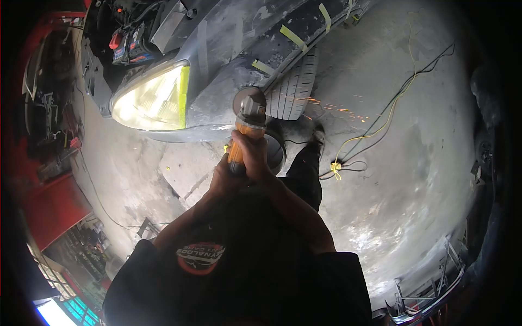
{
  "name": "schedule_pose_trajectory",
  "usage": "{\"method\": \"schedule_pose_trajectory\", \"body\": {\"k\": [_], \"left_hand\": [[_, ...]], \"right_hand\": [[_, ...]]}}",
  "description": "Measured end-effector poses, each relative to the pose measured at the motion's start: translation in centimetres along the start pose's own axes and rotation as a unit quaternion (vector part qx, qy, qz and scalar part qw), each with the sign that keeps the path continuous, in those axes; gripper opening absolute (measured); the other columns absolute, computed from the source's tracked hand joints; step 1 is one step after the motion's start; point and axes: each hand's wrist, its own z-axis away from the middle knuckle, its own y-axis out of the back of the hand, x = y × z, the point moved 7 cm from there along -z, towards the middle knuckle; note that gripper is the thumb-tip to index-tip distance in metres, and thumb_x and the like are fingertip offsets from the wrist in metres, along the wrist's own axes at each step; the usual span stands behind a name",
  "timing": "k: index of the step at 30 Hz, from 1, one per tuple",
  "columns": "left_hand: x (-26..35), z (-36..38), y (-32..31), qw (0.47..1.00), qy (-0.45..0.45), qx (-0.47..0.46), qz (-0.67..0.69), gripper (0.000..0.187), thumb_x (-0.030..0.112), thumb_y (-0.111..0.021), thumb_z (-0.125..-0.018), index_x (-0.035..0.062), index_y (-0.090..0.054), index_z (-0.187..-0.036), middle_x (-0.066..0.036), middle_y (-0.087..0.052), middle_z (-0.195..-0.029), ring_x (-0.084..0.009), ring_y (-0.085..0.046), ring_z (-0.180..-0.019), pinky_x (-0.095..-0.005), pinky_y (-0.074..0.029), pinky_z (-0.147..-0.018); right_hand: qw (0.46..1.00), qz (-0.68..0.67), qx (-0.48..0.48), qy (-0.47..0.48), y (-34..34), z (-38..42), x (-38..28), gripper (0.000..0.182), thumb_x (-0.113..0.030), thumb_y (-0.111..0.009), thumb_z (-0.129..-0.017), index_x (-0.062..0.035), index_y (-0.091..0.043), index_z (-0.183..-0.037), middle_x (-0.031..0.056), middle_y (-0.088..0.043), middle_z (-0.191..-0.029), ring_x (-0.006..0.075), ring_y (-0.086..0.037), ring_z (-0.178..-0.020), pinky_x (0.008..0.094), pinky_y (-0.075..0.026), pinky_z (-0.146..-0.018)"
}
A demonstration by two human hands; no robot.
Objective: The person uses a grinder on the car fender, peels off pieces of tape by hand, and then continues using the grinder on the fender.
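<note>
An orange and grey angle grinder (250, 128) points away from me, up to the front corner of a grey, sanded car fender (222, 89). My right hand (252, 156) is wrapped round the middle of its orange body. Lower down, my left hand (221, 175) is closed round the rear of the grinder. The round disc (243, 95) is at the fender's lower edge by the wheel opening; exact contact is hard to make out. Orange sparks (337, 108) fly off to the right past the tire (294, 89). Left of the disc is the headlight (152, 100), edged with yellow-green tape (184, 89).
Strips of tape (293, 38) stick to the fender. The engine bay with a battery (133, 46) lies upper left. Green and yellow cords (389, 111) run across the concrete floor to a yellow outlet block (336, 167). Metal parts (429, 296) stand at lower right.
</note>
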Motion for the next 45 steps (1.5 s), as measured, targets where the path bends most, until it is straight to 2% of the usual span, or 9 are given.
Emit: {"method": "schedule_pose_trajectory", "body": {"k": [3,6,12,18,22,25,29,41,45], "left_hand": [[0.8,-1.2,0.1,0.998,0.028,-0.048,0.016,0.069,0.015,-0.082,-0.076,-0.0033,-0.048,-0.133,-0.014,-0.065,-0.113,-0.0198,-0.065,-0.104,-0.0364,-0.053,-0.088],[0.1,-0.6,0.0,0.998,-0.044,0.004,0.048,0.068,0.015,-0.082,-0.076,-0.0035,-0.048,-0.132,-0.013,-0.065,-0.113,-0.0194,-0.065,-0.104,-0.0370,-0.053,-0.088],[0.7,-0.5,0.4,0.998,0.040,-0.022,0.034,0.068,0.013,-0.080,-0.075,-0.0045,-0.048,-0.132,-0.014,-0.065,-0.114,-0.0210,-0.066,-0.104,-0.0366,-0.053,-0.087],[0.0,-0.1,0.5,0.999,-0.022,0.029,-0.021,0.076,0.024,-0.085,-0.071,-0.0052,-0.049,-0.131,-0.025,-0.069,-0.110,-0.0355,-0.069,-0.110,-0.0432,-0.055,-0.088],[3.4,-0.8,0.7,0.998,-0.017,0.029,-0.058,0.075,0.022,-0.084,-0.074,-0.0065,-0.047,-0.132,-0.023,-0.068,-0.113,-0.0316,-0.070,-0.102,-0.0407,-0.056,-0.085],[1.8,0.0,0.2,0.987,-0.100,0.091,-0.088,0.070,0.022,-0.084,-0.074,-0.0055,-0.049,-0.129,-0.022,-0.069,-0.108,-0.0310,-0.070,-0.100,-0.0401,-0.056,-0.082],[2.5,-0.6,-0.1,0.997,-0.001,0.039,-0.069,0.065,0.019,-0.081,-0.075,-0.0057,-0.051,-0.127,-0.023,-0.069,-0.107,-0.0312,-0.070,-0.103,-0.0407,-0.055,-0.083],[3.6,-1.1,-0.6,1.000,-0.012,0.004,0.003,0.060,0.018,-0.080,-0.076,-0.0043,-0.051,-0.124,-0.020,-0.069,-0.103,-0.0273,-0.071,-0.094,-0.0393,-0.056,-0.077],[1.8,-0.8,-0.3,0.996,-0.029,0.044,-0.073,0.060,0.019,-0.080,-0.076,-0.0038,-0.051,-0.124,-0.020,-0.069,-0.104,-0.0259,-0.071,-0.094,-0.0387,-0.056,-0.076]], "right_hand": [[1.000,0.009,0.007,0.009,0.0,-0.6,0.0,0.022,-0.017,-0.072,-0.090,0.0023,-0.065,-0.099,0.0076,-0.067,-0.084,0.0147,-0.067,-0.071,0.0307,-0.057,-0.065],[0.999,0.033,0.015,0.000,0.0,-0.5,0.0,0.022,-0.016,-0.072,-0.090,0.0020,-0.065,-0.100,0.0075,-0.067,-0.084,0.0147,-0.067,-0.070,0.0305,-0.057,-0.066],[1.000,-0.004,-0.006,-0.008,-0.4,-0.2,0.1,0.024,-0.017,-0.072,-0.091,0.0023,-0.064,-0.103,0.0082,-0.067,-0.084,0.0152,-0.067,-0.072,0.0308,-0.057,-0.068],[1.000,-0.027,-0.010,-0.001,0.2,-0.1,0.5,0.023,-0.017,-0.068,-0.093,0.0033,-0.063,-0.104,0.0097,-0.067,-0.083,0.0170,-0.068,-0.074,0.0312,-0.057,-0.069],[0.998,-0.057,-0.021,0.023,0.5,-0.7,0.2,0.022,-0.016,-0.067,-0.094,0.0031,-0.062,-0.104,0.0103,-0.067,-0.083,0.0180,-0.068,-0.074,0.0322,-0.057,-0.070],[0.998,-0.058,-0.018,0.005,0.7,-0.4,0.2,0.024,-0.017,-0.067,-0.093,0.0027,-0.061,-0.105,0.0104,-0.066,-0.083,0.0189,-0.068,-0.073,0.0335,-0.057,-0.070],[0.994,-0.107,0.010,0.001,1.4,-0.6,0.3,0.022,-0.015,-0.070,-0.092,0.0025,-0.062,-0.103,0.0097,-0.066,-0.082,0.0185,-0.068,-0.072,0.0326,-0.057,-0.067],[0.999,-0.033,-0.007,0.012,1.6,-1.1,-0.5,0.022,-0.014,-0.068,-0.092,0.0016,-0.061,-0.106,0.0099,-0.066,-0.084,0.0180,-0.068,-0.073,0.0332,-0.058,-0.068],[0.998,-0.067,0.008,-0.015,1.2,-0.4,0.0,0.020,-0.013,-0.067,-0.092,0.0017,-0.061,-0.104,0.0097,-0.065,-0.083,0.0180,-0.067,-0.073,0.0321,-0.058,-0.068]]}}
